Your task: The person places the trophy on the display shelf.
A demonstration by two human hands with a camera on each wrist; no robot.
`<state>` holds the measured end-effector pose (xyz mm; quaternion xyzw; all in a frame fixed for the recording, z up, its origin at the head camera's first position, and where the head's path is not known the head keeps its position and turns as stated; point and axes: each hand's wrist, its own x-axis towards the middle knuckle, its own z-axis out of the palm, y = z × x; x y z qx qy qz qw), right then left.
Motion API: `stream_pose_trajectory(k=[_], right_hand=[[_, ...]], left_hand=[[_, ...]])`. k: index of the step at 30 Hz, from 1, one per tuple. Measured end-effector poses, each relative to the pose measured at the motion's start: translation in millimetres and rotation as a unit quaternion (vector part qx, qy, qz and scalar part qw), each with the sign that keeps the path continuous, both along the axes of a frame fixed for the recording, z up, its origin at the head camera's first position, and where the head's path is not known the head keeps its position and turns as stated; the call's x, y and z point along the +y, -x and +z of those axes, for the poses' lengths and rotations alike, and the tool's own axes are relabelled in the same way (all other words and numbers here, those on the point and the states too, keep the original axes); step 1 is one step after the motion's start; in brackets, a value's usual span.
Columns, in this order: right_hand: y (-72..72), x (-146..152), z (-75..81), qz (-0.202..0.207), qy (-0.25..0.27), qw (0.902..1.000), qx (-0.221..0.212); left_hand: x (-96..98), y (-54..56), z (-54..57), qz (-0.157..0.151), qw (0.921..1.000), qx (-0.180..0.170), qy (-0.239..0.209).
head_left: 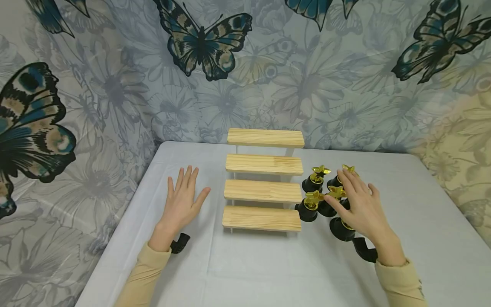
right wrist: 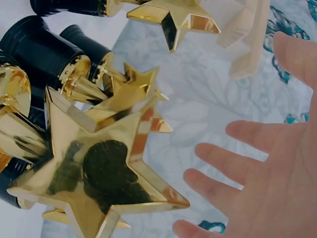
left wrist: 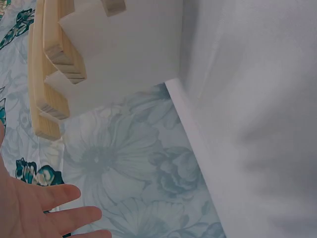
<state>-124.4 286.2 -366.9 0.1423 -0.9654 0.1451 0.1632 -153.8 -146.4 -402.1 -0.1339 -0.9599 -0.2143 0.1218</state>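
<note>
My left hand (head_left: pixel 180 204) is held over the table left of the wooden stand, fingers straight and spread, nothing in it. In the left wrist view its fingers (left wrist: pixel 69 213) point toward the backdrop. My right hand (head_left: pixel 358 209) hovers over a group of star trophies, fingers extended and apart. The right wrist view shows a gap between that hand and a large gold star trophy (right wrist: pixel 99 168). Each trophy has a gold star on a black base; one front trophy (head_left: pixel 342 229) is partly covered by the hand. Another trophy (head_left: pixel 309 207) stands by the stand's right side.
A stepped stand with several pale wooden shelves (head_left: pixel 262 190) occupies the table's middle. White cloth covers the table (head_left: pixel 245 273). Behind and to the left hangs a butterfly-and-flower backdrop (head_left: pixel 226 102). Black wrist-worn pieces (head_left: pixel 180 243) sit beneath both wrists.
</note>
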Motion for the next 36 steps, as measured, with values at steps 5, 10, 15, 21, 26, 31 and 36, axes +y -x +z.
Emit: stream_pose_trajectory(k=[5, 10, 15, 21, 26, 31, 36], right_hand=[[-1.3, 1.5, 3.9, 0.007, 0.015, 0.9996, 0.024], [-4.2, 6.8, 7.5, 0.017, 0.039, 0.9959, 0.079], [-10.6, 14.0, 11.9, 0.027, 0.07, 0.9882, 0.133], [-20.3, 20.9, 16.2, 0.037, 0.098, 0.981, 0.163], [-31.5, 26.3, 15.6, 0.025, 0.103, 0.9827, 0.152], [-38.1, 31.0, 10.9, 0.029, 0.118, 0.9795, 0.16], [-41.7, 35.0, 4.8, 0.029, 0.116, 0.9804, 0.156]], left_hand=[[2.5, -1.5, 3.5, -0.004, 0.9993, 0.022, -0.029], [8.4, -6.4, 7.4, -0.025, 0.9935, 0.043, -0.102], [17.7, -14.2, 8.1, -0.047, 0.9828, -0.007, -0.179], [28.5, -20.4, -2.2, -0.054, 0.9639, -0.113, -0.235], [36.6, -20.9, -17.2, -0.061, 0.9474, -0.174, -0.262], [41.2, -17.5, -28.6, -0.057, 0.9322, -0.216, -0.285], [43.0, -18.6, -31.5, -0.065, 0.917, -0.251, -0.303]])
